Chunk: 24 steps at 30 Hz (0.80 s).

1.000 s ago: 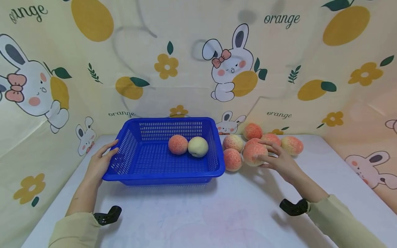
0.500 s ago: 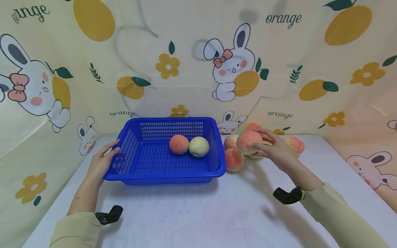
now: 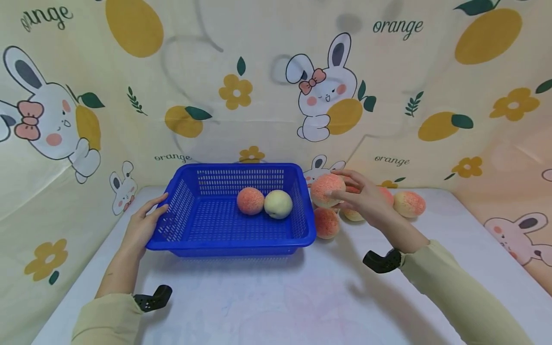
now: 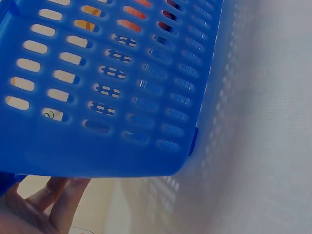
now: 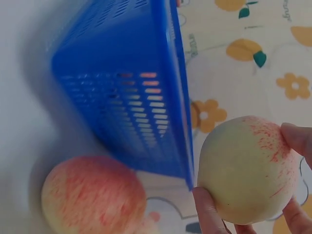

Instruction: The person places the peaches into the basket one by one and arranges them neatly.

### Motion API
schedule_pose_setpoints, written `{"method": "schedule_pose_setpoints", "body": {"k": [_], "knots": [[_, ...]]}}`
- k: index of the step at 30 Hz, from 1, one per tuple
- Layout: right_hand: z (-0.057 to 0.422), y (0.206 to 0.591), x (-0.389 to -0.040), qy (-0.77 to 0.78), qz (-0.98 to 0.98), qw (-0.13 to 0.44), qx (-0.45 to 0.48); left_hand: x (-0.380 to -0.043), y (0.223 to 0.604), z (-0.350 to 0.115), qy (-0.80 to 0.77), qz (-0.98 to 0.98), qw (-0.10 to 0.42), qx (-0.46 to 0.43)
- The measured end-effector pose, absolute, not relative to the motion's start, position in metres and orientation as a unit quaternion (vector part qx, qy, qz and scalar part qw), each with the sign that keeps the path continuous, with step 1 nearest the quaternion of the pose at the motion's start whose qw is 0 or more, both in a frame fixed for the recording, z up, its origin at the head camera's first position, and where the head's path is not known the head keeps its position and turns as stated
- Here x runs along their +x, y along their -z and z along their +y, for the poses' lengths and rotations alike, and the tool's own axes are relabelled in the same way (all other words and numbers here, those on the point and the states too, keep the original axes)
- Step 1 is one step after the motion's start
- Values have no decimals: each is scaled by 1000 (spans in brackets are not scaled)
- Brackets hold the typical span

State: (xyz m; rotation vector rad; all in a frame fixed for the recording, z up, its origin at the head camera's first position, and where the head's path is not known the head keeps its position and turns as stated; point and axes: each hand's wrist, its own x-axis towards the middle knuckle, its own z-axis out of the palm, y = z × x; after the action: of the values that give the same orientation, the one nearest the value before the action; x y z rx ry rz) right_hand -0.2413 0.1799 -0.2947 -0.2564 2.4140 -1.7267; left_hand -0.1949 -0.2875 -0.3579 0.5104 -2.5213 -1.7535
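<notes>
A blue plastic basket [image 3: 230, 247] with slotted walls stands on the table; inside, a red peach [image 3: 250, 201] and a pale yellow peach [image 3: 278, 204] lie side by side. My left hand [image 3: 140, 227] holds the basket's left rim, its fingers partly behind the wall in the left wrist view. Thumb and fingers of my right hand [image 3: 364, 199] grip a red-and-yellow peach [image 3: 327, 190], lifted just outside the basket's right rim. In the right wrist view this held peach [image 5: 248, 170] shows its pale side. Below it, a red peach [image 3: 326, 224] rests on the table against the basket.
More peaches lie to the right, partly hidden by my right hand, with one peach [image 3: 409, 204] at the far end. A printed cloth [image 3: 267, 115] rises behind the white table [image 3: 241, 292].
My right hand has lifted the peach from the pile and carried it left, toward the basket's right rim. The left hand stays on the basket.
</notes>
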Motion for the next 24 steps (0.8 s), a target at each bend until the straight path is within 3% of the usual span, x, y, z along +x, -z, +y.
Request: {"method": "schedule_pose_setpoints", "body": {"k": [24], "knots": [[121, 278, -264, 478, 859, 149, -111, -195, 358, -289, 566, -807, 14, 166]]}}
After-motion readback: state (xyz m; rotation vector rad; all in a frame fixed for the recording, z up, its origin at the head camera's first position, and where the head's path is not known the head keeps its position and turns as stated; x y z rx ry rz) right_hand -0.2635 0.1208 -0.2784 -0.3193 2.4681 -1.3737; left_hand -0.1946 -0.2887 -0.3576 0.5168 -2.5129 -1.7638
